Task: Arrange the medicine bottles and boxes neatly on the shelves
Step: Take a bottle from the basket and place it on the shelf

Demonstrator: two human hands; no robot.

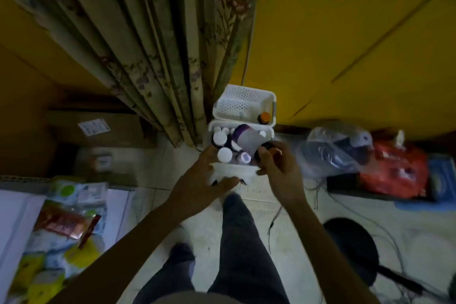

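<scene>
**What I've got on, going by my head cam**

Not much to report, honestly. Both forearms are bare from the bottom corners of the shot right up to my left hand (209,173) and right hand (278,168). My legs are in dark grey trousers (241,242), slim cut and a bit creased at the knee, filling the 6 o'clock part of the view. There's a paler grey strip of fabric (187,300) at dead 6, too blurry to say what it is.
</scene>
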